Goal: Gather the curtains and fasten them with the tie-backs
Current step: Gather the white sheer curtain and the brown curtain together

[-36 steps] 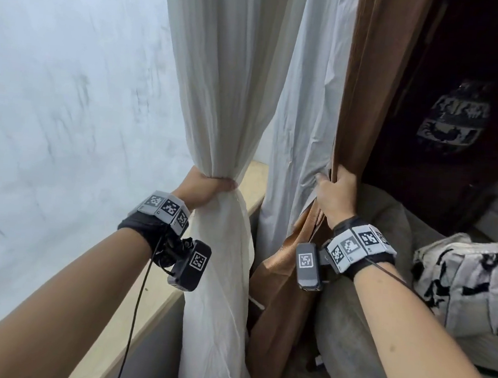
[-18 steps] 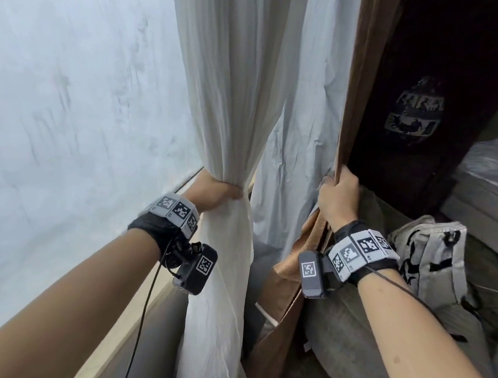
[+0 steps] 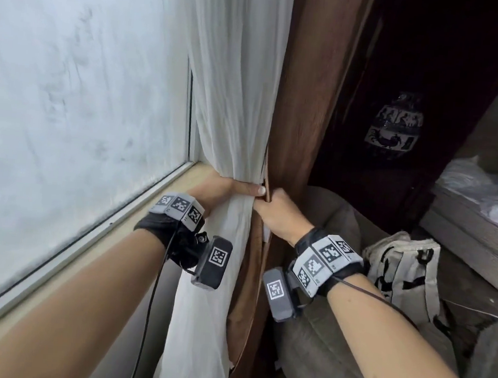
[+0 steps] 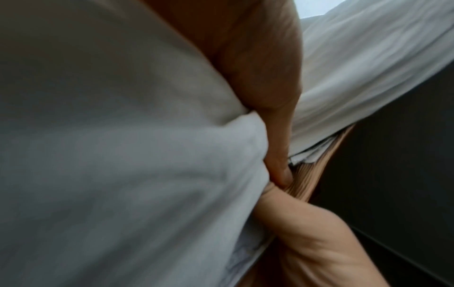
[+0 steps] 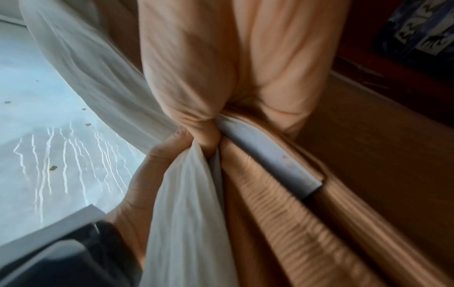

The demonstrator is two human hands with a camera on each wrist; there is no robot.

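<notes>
With the left hand (image 3: 227, 188) wrapped tight round the bunched white curtain (image 3: 234, 98) by the window sill (image 3: 139, 207) and the right hand (image 3: 278, 216) gripping the brown curtain (image 3: 302, 103) edge beside it, I'd press both bundles into one before reaching for a tie-back, which I can't see.

From my seat, the window pane (image 3: 69, 115) fills the left, with the sill (image 3: 139, 210) running along its foot. The sheer curtain (image 3: 235, 83) hangs just right of the pane, and the heavy curtain (image 3: 305, 103) hangs touching it on its right. My left hand (image 3: 221, 188) wraps the sheer one; my right hand (image 3: 281, 218) grips the heavy one's edge, the two hands touching. A cushion (image 3: 326, 359) lies lower right, a printed bag (image 3: 405, 269) on it (a vase (image 3: 395, 125) stands behind, further right).
</notes>
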